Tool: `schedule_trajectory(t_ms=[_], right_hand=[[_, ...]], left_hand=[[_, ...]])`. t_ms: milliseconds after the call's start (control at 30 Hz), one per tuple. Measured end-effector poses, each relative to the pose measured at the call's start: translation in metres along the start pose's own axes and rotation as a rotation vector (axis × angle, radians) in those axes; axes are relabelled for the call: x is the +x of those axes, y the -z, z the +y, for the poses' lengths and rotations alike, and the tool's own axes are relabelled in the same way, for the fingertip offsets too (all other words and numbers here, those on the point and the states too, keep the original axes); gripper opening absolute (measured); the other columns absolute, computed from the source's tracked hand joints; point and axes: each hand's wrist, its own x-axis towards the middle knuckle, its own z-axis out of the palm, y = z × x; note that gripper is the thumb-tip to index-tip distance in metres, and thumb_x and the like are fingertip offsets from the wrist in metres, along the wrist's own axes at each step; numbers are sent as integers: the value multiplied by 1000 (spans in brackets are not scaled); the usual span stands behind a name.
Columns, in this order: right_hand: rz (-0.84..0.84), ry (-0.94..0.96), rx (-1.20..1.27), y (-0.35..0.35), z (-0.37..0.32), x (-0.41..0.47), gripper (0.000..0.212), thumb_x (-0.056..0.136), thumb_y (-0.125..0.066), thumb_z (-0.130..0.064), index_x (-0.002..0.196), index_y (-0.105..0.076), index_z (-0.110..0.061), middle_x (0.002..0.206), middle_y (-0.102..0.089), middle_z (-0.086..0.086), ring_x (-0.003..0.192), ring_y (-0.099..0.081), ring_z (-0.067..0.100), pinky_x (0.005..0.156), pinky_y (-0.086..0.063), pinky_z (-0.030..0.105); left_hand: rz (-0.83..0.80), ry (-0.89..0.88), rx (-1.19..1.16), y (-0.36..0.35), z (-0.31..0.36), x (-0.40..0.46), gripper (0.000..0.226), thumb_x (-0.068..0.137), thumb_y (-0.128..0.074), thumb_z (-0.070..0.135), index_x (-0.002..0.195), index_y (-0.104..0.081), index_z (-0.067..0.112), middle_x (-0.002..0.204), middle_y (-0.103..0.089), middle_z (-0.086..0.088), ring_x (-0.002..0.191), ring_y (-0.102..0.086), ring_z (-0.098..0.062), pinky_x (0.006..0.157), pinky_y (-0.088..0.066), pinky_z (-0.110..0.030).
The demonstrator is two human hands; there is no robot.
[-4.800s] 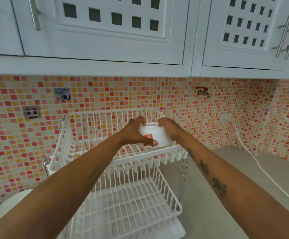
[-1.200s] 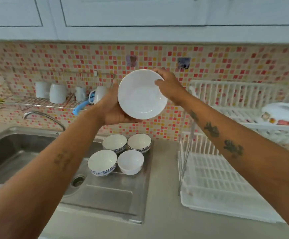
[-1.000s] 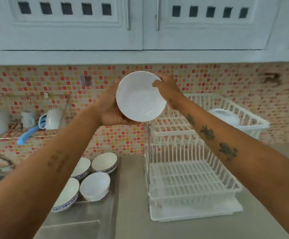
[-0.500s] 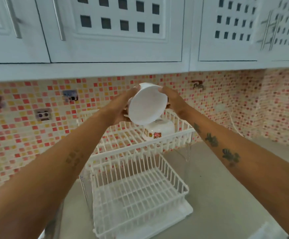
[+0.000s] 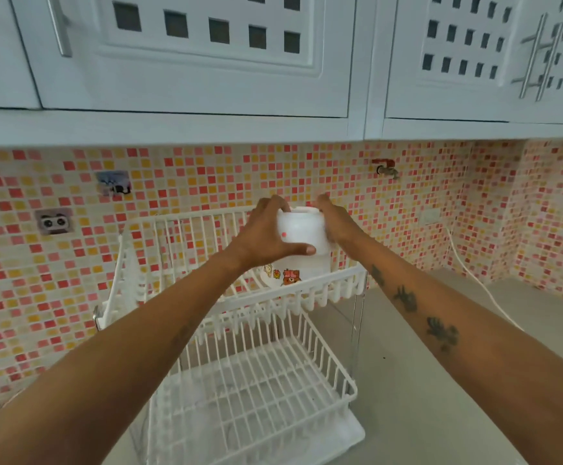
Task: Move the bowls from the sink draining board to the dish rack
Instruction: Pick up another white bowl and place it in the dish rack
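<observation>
Hands first: my left hand (image 5: 264, 234) and right hand (image 5: 335, 223) are both clamped on a plain white bowl (image 5: 302, 231), one on each side, with the left thumb laid across its lower front. I hold the bowl upside down, its foot ring uppermost, over the top tier of the white dish rack (image 5: 240, 297). Just under it, in that top tier, a second bowl (image 5: 287, 273) also sits upside down; the held bowl appears to rest on it, though I cannot tell for certain whether they touch. The lower bowl carries small cartoon pictures near its rim, a brown bear on a red patch and a couple of little orange figures; I can read no words on it. A small red dot shows on the side of the bowl I hold, too small to make out.

The rack stands on the grey tabletop (image 5: 424, 380), against the wall of pink, red and yellow mosaic tiles (image 5: 206, 176). Its bottom tier has no dishes in it. Behind the rack to the left is a wall socket (image 5: 53, 222), and a white cable (image 5: 474, 280) runs down the tiles on the right. White cupboards (image 5: 189, 62) hang above.
</observation>
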Motion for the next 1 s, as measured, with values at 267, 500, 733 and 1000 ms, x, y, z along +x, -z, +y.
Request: schedule_trajectory(t_ms=[267, 500, 733, 1000], right_hand=[[-26, -106, -68, -7, 18, 11, 40, 96, -46, -39, 121, -55, -9, 103, -61, 8, 75, -58, 20, 61, -44, 27], [-15, -76, -92, -7, 32, 21, 41, 94, -51, -16, 134, -51, -11, 142, -46, 10, 109, -54, 25, 73, -45, 28], [-17, -92, -92, -8, 35, 25, 34, 93, -49, -17, 122, -58, -3, 126, -54, 11, 100, -55, 24, 80, -43, 31], [-61, -133, -175, -10, 32, 22, 35, 94, -43, -17, 120, -60, -1, 120, -62, 16, 95, -59, 28, 88, -48, 39]], left_hand=[[-82, -9, 94, -16, -12, -2, 83, 58, -88, 47, 118, -40, 16, 132, -39, -4, 118, -38, -22, 90, -41, -30], [-133, 92, 31, -22, -20, -4, 94, 62, -86, 45, 132, -32, 17, 137, -33, -6, 125, -36, -25, 103, -41, -42], [-187, 537, -354, -17, -24, 2, 85, 81, -45, 75, 145, -22, 24, 152, -27, -4, 133, -40, -29, 99, -43, -44], [-266, 628, -480, -20, -28, 3, 69, 91, -53, 53, 144, -22, 22, 141, -44, -9, 118, -51, -30, 103, -44, -50]])
